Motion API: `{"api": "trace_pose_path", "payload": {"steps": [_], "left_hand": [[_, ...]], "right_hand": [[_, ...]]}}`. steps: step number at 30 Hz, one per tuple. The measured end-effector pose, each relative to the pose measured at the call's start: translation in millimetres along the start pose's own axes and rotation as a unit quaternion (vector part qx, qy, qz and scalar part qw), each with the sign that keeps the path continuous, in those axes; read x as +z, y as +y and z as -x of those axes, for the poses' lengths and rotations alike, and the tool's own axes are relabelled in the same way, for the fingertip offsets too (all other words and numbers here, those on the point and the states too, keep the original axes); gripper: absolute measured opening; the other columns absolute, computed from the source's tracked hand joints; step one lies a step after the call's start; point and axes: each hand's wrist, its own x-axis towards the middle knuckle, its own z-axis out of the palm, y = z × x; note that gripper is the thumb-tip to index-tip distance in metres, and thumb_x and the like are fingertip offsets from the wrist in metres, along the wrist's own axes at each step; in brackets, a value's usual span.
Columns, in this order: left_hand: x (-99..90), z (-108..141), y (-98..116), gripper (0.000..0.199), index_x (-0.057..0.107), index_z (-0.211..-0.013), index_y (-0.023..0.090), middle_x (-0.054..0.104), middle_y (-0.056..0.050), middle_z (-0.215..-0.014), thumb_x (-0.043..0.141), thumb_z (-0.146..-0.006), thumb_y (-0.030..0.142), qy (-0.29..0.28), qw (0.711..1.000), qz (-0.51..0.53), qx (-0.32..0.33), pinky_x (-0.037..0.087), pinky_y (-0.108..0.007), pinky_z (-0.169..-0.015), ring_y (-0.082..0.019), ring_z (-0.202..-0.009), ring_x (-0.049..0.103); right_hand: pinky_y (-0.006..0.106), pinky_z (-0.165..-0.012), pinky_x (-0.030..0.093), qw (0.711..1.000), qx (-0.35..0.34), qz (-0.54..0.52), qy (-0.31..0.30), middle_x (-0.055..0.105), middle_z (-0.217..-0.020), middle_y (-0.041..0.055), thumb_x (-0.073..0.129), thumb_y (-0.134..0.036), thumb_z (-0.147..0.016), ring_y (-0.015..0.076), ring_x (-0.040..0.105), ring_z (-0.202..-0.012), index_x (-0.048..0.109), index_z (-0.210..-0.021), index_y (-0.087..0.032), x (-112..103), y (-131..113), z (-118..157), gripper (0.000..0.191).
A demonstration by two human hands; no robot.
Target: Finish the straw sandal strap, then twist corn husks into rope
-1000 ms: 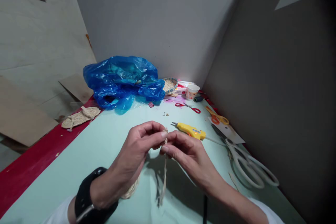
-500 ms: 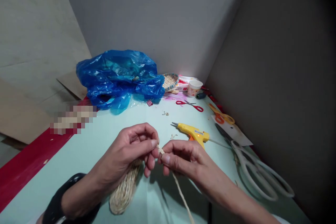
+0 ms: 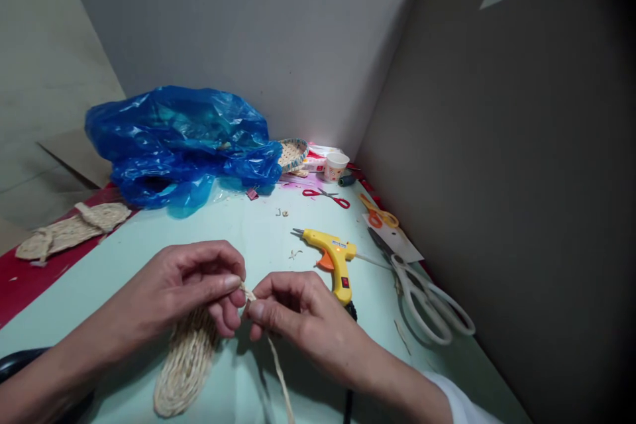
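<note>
My left hand pinches one end of a pale twisted straw cord between thumb and forefinger. Close beside it on the right, my right hand grips the same cord, whose tail hangs down toward the bottom edge. Below my left hand lies an oval coiled straw sole, its upper end hidden behind the fingers. Just beyond my right hand rests a yellow glue gun with an orange trigger, nozzle pointing left.
Left: finished-looking straw slipper. Back: blue plastic bag, woven basket, paper cup, red scissors. Right: orange scissors and large white-handled scissors, near the grey wall.
The view has turned right, so hands and table things appear further left. The slipper at the left now shows clearly. Both hands still pinch the cord close together.
</note>
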Motion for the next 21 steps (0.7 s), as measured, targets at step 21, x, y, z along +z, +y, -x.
{"api": "trace_pose_path", "payload": {"steps": [21], "left_hand": [[-31.0,18,8,0.014,0.053,-0.074,0.020,0.049,0.006,-0.063,0.055,-0.086,0.028,0.274,0.952,-0.078,0.114,0.030,-0.018,-0.046,-0.007,-0.053,0.038]], "right_hand": [[0.037,-0.061,0.042,0.768,0.186,0.576,0.210,0.064,-0.064,0.0082,0.026,-0.075,-0.081,0.0290,0.064,-0.064,0.053,-0.071,-0.025,-93,23,34,0.058]]}}
